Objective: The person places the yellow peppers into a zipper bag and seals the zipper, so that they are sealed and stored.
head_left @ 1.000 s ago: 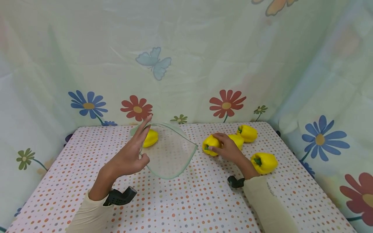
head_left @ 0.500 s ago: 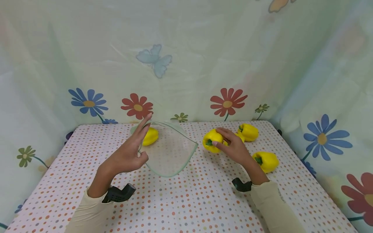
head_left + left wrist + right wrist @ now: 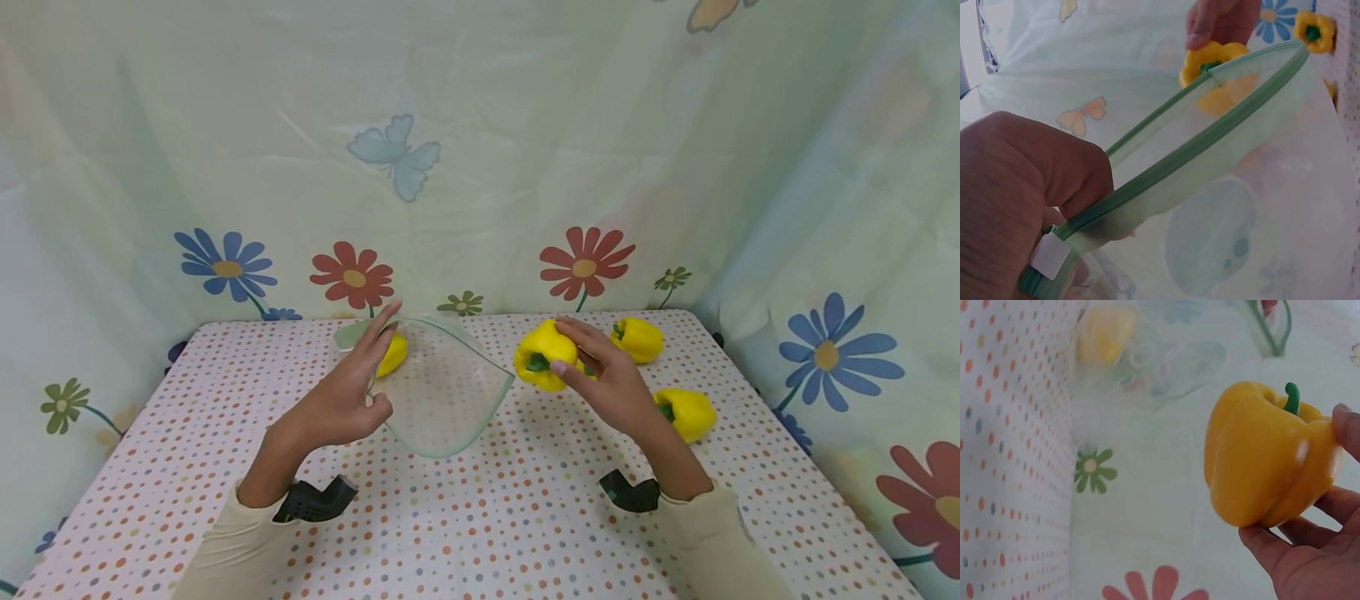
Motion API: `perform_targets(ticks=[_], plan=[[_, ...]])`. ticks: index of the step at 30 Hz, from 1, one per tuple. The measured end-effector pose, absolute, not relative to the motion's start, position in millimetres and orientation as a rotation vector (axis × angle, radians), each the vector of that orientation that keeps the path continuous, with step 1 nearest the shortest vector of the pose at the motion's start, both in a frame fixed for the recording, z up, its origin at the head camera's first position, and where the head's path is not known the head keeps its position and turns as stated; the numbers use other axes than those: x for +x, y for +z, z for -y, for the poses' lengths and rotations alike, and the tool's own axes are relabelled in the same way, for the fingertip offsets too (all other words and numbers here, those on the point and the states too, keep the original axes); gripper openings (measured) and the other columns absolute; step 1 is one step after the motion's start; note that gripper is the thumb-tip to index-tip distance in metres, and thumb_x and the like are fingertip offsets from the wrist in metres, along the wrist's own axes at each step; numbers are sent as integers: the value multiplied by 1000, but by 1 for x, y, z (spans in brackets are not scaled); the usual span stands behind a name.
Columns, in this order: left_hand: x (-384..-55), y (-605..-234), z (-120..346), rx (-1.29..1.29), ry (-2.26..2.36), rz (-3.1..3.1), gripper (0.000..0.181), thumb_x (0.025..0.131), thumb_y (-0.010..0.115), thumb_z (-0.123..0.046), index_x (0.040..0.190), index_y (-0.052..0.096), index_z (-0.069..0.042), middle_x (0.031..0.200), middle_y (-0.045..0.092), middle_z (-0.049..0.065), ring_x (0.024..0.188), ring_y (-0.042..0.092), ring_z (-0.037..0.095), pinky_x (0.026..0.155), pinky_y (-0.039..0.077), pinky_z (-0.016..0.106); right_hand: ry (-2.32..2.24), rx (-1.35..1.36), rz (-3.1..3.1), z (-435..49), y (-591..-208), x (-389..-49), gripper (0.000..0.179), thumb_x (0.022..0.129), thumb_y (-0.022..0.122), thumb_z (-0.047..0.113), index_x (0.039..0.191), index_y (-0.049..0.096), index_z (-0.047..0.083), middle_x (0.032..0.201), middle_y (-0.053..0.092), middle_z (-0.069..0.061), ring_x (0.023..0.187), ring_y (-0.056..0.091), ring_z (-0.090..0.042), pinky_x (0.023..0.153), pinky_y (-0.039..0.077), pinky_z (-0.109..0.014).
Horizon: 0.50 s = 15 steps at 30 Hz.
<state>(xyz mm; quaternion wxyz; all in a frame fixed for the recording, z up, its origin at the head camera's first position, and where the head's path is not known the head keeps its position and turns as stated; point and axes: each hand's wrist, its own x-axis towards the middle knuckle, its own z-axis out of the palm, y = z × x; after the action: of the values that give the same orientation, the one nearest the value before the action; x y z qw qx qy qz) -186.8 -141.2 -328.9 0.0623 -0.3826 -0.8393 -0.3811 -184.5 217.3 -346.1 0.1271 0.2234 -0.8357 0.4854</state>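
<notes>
My left hand (image 3: 337, 400) pinches the edge of a clear zip bag (image 3: 442, 408) with a green zipper. In the left wrist view its green-edged mouth (image 3: 1191, 156) gapes wide, and a white slider (image 3: 1050, 256) sits by the fingers. One yellow bell pepper (image 3: 1107, 334) shows through the bag's film in the right wrist view. To the right of the bag, my right hand (image 3: 611, 379) grips another yellow bell pepper (image 3: 546, 354) above the table, thumb near its green stem (image 3: 1292, 399) and fingers underneath.
Two yellow bell peppers, one at the back (image 3: 639, 339) and one nearer (image 3: 688, 415), lie on the dotted tablecloth (image 3: 450, 533) at right. Another pepper (image 3: 589, 369) is mostly hidden behind my right hand. A flowered curtain (image 3: 480, 167) encloses the table's back and sides.
My right hand has raised the bell pepper from the tablecloth, and its wrist has shifted to the right. The left hand and bag have moved slightly to the right.
</notes>
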Motion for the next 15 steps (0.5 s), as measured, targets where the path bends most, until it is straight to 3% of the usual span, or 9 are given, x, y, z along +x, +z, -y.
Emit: perform_targets(ticks=[6,15], plan=[[-188,-328,140,-1132,-1147,2509,84,78,49,6,153,12,4,163,-5,3,145,18,29,98,42,48,1541,792,2308,-208,-335,-171,53,92,60,-2,143,46,0,150,38,-12,134,38,-22,101,36,-21],[-195,-331,134,-1058,-1172,2485,84,80,53,7,153,12,4,162,-8,-4,146,16,25,101,40,47,1623,970,2170,-190,-323,-159,55,90,58,-11,143,45,-1,148,39,-15,133,41,-23,101,38,-28]])
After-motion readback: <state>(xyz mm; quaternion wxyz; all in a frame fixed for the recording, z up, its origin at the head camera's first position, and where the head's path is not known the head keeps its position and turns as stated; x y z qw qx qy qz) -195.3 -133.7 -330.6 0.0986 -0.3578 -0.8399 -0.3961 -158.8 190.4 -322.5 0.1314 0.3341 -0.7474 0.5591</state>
